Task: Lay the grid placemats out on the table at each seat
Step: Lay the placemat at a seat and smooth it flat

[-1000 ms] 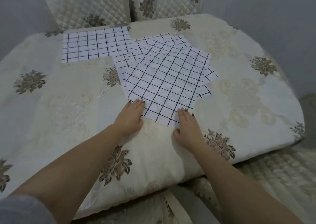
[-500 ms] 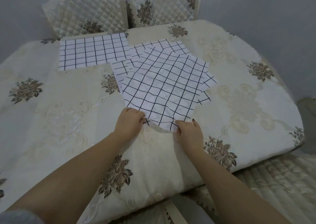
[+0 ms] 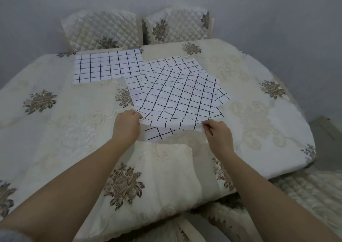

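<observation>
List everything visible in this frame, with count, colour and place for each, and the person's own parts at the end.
Laid placemat: one, white with black grid, flat at the far left seat.
Placemat pile: several, exact count unclear, white with black grid, fanned out mid-table.
Top placemat: one, same pattern, near edge lifted off the pile.
Tablecloth: one, cream with brown flower prints, covering the whole table.
Chair backs: two, cream quilted covers with flower prints, behind the far edge.
Near chairs: partly visible, cream covers, at the bottom and lower right.
Wall: grey, behind the table.
Left hand: pinching the top placemat's near left corner.
Right hand: pinching its near right corner.
</observation>
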A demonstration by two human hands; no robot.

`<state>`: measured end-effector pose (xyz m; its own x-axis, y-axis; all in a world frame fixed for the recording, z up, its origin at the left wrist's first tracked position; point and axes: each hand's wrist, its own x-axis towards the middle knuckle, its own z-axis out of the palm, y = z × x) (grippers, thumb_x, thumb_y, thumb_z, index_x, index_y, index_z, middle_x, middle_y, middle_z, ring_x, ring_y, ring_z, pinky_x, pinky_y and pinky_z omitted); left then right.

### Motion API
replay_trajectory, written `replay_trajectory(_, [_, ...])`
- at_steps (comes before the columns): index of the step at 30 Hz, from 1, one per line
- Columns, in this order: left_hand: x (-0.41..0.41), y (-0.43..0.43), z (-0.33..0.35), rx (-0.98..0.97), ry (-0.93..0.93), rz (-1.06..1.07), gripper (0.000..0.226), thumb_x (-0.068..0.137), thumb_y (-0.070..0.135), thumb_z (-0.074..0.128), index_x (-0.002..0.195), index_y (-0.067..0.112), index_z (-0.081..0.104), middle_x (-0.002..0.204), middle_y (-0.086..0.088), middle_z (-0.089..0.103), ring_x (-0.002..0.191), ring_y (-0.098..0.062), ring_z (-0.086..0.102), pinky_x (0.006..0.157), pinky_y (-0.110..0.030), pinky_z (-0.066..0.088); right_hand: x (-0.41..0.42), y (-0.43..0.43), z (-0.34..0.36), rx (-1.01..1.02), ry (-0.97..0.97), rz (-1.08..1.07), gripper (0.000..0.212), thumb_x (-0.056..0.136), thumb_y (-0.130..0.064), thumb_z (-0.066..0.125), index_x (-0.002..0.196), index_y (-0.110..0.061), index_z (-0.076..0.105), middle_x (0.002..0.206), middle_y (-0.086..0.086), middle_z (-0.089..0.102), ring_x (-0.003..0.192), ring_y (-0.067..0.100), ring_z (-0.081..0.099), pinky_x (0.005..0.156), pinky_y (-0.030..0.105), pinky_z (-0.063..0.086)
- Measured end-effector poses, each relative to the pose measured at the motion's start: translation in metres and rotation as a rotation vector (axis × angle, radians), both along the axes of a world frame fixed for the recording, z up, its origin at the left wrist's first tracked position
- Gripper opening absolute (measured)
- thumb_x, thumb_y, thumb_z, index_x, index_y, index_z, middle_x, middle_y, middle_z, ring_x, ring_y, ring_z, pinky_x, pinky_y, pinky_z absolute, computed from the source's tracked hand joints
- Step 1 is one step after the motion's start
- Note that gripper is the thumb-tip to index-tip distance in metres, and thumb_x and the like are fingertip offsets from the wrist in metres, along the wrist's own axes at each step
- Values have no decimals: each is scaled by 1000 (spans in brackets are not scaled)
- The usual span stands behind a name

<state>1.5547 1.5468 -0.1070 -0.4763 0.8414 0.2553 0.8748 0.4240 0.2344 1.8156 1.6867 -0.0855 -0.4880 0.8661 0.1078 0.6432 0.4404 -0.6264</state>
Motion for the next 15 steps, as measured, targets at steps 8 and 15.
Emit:
replay_trajectory(8, [-14,-26,39,96,-75,182,21,84,3,56,96,6,73,92,-15,68,88,-36,61,82,-41,44,13,13,46,-51,204,-89,8,89,-14,62,91,-12,69,73,-13,60,69,-5,53,59,0,36])
replay_trajectory(15, [-5,-48,114,415,-416,265,14,87,11,60,93,12,72,94,-1,69,86,-15,62,78,-24,43,22,15,104,7,329,-101,7,86,-14,64,88,-14,71,77,-3,65,73,8,58,66,15,41])
